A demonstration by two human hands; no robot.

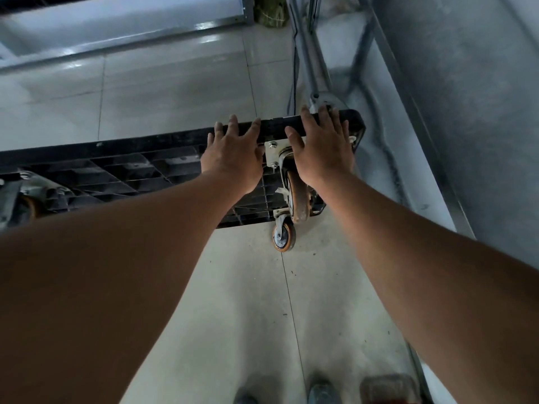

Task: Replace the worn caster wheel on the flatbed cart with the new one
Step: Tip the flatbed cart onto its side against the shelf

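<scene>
The black flatbed cart (122, 170) stands tipped on its side, its ribbed underside facing me. My left hand (233, 154) lies flat with spread fingers on the cart's top edge. My right hand (322, 144) lies flat over the upper corner, partly covering a caster's metal mounting plate (272, 154). Below that hand hangs a dirty brown caster wheel (299, 196). A second caster with an orange-rimmed wheel (283, 237) sits at the cart's lower edge near the floor. Another caster (27, 205) shows at the far left.
The cart's folded metal handle (310, 62) runs away from the corner along the floor. A grey wall (466, 97) rises on the right, a metal-framed panel (116, 30) lies at the back left. My shoes (322, 393) and a brownish object (388, 387) are at the bottom.
</scene>
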